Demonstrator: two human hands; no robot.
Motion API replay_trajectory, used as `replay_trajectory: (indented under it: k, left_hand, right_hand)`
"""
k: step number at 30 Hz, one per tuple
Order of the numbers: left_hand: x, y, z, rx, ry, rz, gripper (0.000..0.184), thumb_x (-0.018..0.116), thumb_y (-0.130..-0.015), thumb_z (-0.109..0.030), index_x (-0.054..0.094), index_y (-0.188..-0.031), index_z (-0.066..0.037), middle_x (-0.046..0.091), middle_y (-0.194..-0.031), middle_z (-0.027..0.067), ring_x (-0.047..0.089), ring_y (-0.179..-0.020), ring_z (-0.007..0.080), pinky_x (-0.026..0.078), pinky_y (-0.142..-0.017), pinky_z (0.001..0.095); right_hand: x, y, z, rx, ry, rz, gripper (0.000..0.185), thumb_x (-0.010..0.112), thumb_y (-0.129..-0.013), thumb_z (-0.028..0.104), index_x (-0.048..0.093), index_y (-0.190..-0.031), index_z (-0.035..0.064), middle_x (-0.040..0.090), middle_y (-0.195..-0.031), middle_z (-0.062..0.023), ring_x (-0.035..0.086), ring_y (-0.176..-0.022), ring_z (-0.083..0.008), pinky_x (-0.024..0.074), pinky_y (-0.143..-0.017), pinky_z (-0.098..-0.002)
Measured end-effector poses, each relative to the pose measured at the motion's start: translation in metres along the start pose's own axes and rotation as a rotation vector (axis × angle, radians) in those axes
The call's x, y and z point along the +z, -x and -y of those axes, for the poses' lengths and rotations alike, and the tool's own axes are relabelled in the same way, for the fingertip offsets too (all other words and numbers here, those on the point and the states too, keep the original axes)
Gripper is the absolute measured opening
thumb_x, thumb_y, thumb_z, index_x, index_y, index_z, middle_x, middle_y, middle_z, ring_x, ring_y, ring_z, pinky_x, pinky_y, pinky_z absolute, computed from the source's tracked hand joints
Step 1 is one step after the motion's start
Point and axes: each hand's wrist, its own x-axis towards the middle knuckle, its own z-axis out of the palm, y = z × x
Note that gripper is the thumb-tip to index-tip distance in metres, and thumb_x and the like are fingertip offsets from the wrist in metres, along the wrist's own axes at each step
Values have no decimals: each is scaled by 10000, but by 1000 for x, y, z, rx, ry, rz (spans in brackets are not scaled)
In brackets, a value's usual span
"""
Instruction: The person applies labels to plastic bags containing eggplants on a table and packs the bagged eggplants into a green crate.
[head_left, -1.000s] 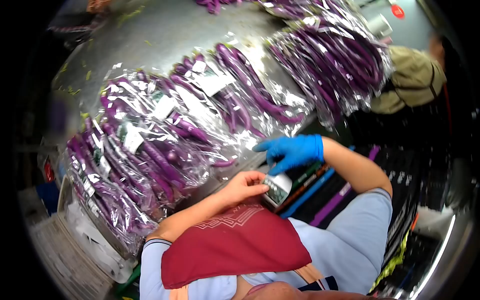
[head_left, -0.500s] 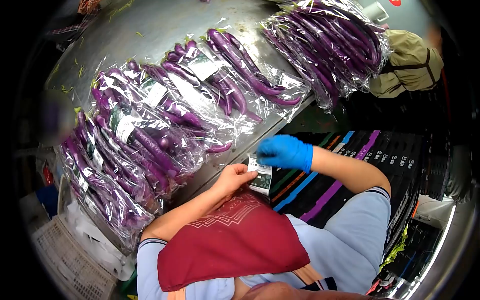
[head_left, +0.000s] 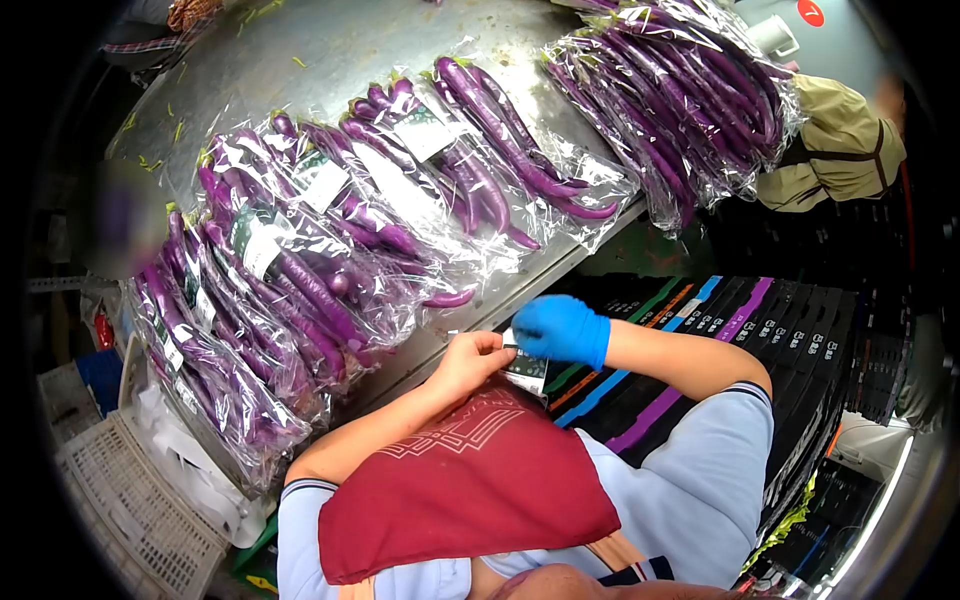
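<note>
The metal counter (head_left: 370, 45) carries bagged eggplants (head_left: 318, 288). Near its edge, the gloved right hand (head_left: 562, 331) curls, its grip hidden; the left hand (head_left: 468, 362) pinches a printed label (head_left: 528, 371) between the hands. Label handling seems underway; the next move calls for a light touch.

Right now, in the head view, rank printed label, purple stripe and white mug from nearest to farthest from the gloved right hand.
1. Printed label: just below the gloved right hand, partly covered.
2. Purple stripe: to the right, on the black stack.
3. White mug: far upper right.
</note>
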Motion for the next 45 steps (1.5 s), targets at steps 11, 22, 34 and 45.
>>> replay_trajectory:
  k: [11,22,34,45]
  left_hand:
    - [-3,-12,6,-142,-74,169,108,619,-766,-98,606,-812,-1,584,-706,6,497,-598,47,389,-528,174]
    - [-12,-28,-1,-122,-208,224,133,605,-771,-113,605,-830,7,596,-732,0,514,-664,49,422,-612,205]
    - [-13,-36,6,-138,-187,249,148,629,-766,-127,615,-855,-10,588,-745,-22,493,-671,39,410,-628,195]
    - [-6,-41,-2,-162,-208,354,174,606,-779,-117,601,-896,12,601,-788,25,526,-698,74,424,-630,213]
  right_hand:
    - [-157,-71,-102,93,-343,-341,188,541,-733,187,593,-811,24,590,-714,-98,548,-647,-168,443,-646,-296]
    - [-194,-172,-117,-489,790,-1106,59,532,-699,133,478,-685,112,468,-603,-43,480,-548,-205,385,-511,-336]
    - [-70,-125,-116,235,173,-379,824,653,-645,331,222,-1297,70,307,-1234,-274,377,-1112,-397,366,-903,-391]
    - [-121,-122,-117,-203,258,-510,629,561,-754,418,373,-1219,39,451,-1156,-190,430,-1083,-331,343,-926,-367]
